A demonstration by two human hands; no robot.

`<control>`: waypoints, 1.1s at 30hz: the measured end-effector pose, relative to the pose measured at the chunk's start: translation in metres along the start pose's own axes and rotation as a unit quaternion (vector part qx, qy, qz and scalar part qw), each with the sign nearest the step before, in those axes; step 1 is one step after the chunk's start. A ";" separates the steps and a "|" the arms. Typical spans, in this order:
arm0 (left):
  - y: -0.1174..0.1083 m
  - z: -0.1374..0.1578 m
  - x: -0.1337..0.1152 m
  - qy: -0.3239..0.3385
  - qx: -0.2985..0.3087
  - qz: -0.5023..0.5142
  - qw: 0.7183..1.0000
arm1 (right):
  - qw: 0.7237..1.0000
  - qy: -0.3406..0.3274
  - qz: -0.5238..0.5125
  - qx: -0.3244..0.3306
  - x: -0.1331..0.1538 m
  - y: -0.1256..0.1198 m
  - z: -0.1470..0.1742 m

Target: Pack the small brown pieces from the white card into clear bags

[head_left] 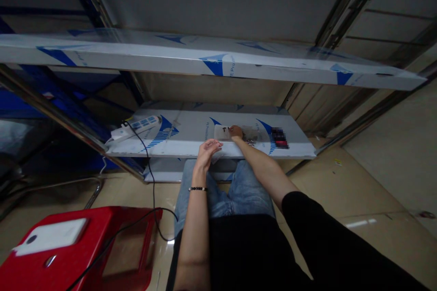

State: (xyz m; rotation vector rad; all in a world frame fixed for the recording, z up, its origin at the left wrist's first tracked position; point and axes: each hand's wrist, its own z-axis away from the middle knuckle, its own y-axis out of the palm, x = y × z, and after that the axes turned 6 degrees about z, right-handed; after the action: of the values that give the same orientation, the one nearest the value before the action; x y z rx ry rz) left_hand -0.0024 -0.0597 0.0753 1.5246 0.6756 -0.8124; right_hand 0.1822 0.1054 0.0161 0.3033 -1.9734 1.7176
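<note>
My left hand [207,151] is raised at the front edge of the shelf, fingers curled in to the thumb. Whatever they hold is too small to name, though a bit of clear film shows just below them. My right hand [236,132] reaches down onto the shelf, at the right side of a small white sheet or tray [221,132] with tiny dark pieces on it. Its fingers are bent and mostly hidden. Beside the right wrist lies a clear plastic bag [250,133], with small shiny metal pieces [251,142] near it.
The film-covered shelf [191,120] carries a white power strip [145,122] at left and a blurred dark-and-red object [280,138] at right. Above runs an upper shelf [136,57]. A black cable [153,191] hangs by a red stool [102,227] bearing a white device [54,236].
</note>
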 end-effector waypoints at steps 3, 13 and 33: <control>-0.005 -0.001 0.009 -0.013 -0.017 -0.024 0.999 | 1.000 -0.003 -0.003 -0.015 -0.003 0.003 -0.003; -0.006 -0.003 0.025 -0.025 -0.027 -0.062 0.997 | 0.990 0.024 -0.133 -0.049 0.011 -0.008 -0.004; -0.007 -0.007 0.022 -0.030 -0.030 -0.140 0.989 | 0.874 -0.190 -0.436 0.105 0.045 -0.069 0.135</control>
State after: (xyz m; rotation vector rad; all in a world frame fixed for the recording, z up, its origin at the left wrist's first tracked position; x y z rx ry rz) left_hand 0.0055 -0.0526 0.0541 1.3618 0.8752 -1.0357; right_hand 0.1472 -0.0309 0.0881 1.4521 -1.4716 1.2898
